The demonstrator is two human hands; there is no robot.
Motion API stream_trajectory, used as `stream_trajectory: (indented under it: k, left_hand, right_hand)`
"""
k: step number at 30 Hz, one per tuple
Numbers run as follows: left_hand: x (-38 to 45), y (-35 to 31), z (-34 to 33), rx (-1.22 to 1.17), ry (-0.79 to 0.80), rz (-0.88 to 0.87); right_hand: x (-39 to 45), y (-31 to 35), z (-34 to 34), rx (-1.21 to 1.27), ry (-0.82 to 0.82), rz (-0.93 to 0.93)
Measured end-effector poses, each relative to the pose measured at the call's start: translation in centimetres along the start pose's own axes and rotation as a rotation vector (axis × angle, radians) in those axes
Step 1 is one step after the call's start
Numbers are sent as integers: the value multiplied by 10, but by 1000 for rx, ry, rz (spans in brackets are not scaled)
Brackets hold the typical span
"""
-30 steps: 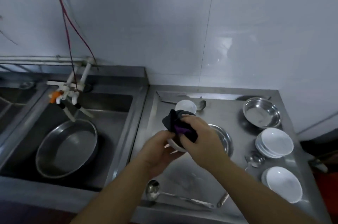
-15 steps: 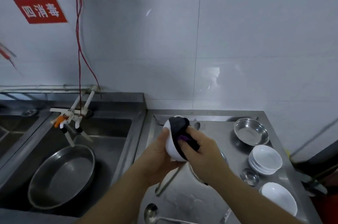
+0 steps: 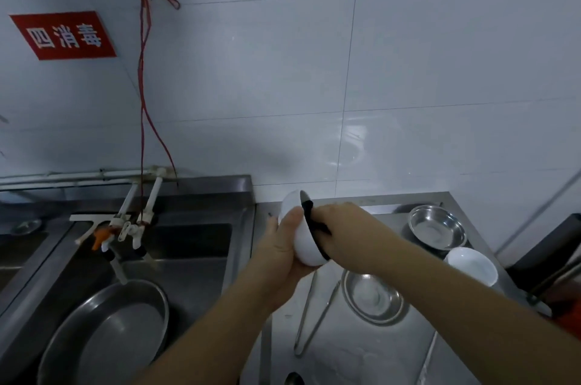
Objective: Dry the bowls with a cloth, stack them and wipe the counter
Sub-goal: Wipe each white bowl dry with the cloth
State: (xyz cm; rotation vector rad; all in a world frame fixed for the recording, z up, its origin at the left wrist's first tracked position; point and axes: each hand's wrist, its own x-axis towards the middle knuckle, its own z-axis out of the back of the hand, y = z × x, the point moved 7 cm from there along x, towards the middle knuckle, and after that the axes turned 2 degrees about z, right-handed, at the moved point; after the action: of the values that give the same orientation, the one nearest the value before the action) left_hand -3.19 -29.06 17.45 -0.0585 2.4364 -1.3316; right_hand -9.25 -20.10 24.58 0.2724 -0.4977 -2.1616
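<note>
A white bowl (image 3: 301,238) is held up over the steel counter (image 3: 361,359), tilted on its side with its mouth facing right. My left hand (image 3: 283,246) grips it from the left and below. My right hand (image 3: 342,233) presses a dark cloth (image 3: 311,221) into the bowl's mouth; most of the cloth is hidden by the hand and the bowl. A stack of white bowls (image 3: 471,265) stands at the right of the counter.
Two steel dishes sit on the counter, one at the back right (image 3: 437,230), one in the middle (image 3: 374,296). Metal tongs (image 3: 314,315) lie beside it; a ladle (image 3: 294,380) shows at the bottom edge. The sink at left holds a large steel basin (image 3: 107,337) under taps (image 3: 125,227).
The bowl has risen off the counter and turned on its side, mouth to the right. The cloth is deeper inside it. My head has tilted up, showing more wall.
</note>
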Motion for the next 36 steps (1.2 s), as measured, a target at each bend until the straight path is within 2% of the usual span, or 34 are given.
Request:
stream_trajectory:
  k: [4,6,8,11,15,20,22,23,25,27,30,32,36]
  left_hand:
    - [2,-14,11,154,43,-85]
    - [1,-19,8,256,117,-116]
    - [-1,-22,6,310,207,-151]
    - [-5,-26,4,271,300,-206]
    - [-5,-20,-5,207,366,-187]
    - [-3,-23,-11,139,252,-228]
    - [-2,-13,-11,147,190,-206]
    - [-2,-9,-12,135,169,-191]
    - [-2,-9,-14,101,140,-182]
    - [-2,-17,-15,94,118,-183]
    - [-3,-28,-15,129,74,-187]
    - [-4,-31,-17,168,48,-200]
    - [-3,-28,-19,305,14,-243]
  right_hand:
    - [4,5,9,119,165,-180]
    - [0,4,17,327,209,-241]
    - [-10,2,19,650,216,-340]
    - [-22,-2,16,1051,116,-466]
    - [-32,4,-10,1582,-39,-595]
    - [-20,6,-25,2035,-336,-705]
    - [-17,0,-25,1919,-442,-727]
    - [-17,-9,-22,1711,-512,-690]
    - [-19,-20,-4,1158,-619,-494]
    - [-18,-15,8,735,-587,-229]
    - [-17,-3,14,390,-427,55]
    - [-15,-4,19,380,-337,42]
    - [-16,-11,16,657,-151,-198]
